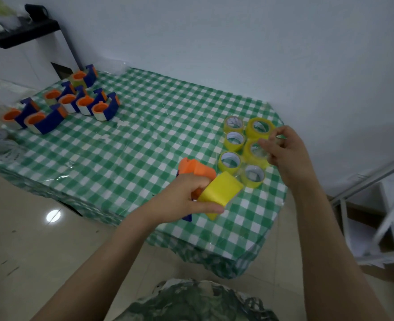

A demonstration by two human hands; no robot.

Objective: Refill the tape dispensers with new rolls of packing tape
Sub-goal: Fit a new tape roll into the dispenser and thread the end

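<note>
Low table covered with a green-and-white checked cloth (145,140)
At ten o'clock a cluster of blue-and-orange plastic tape dispensers (50,121) stands on the cloth; at three o'clock six yellow rolls of packing tape (226,170) lie flat, close together; small white scraps (122,122) lie near the middle.

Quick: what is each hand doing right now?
Left hand: grips the orange dispenser and its yellow roll.
Right hand: fingers curled over spare rolls; hold unclear.

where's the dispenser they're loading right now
Head view, lower centre: the dispenser is gripped together with a yellow roll in the left hand, above the near edge of the checked table, just left of the loose rolls.
</note>
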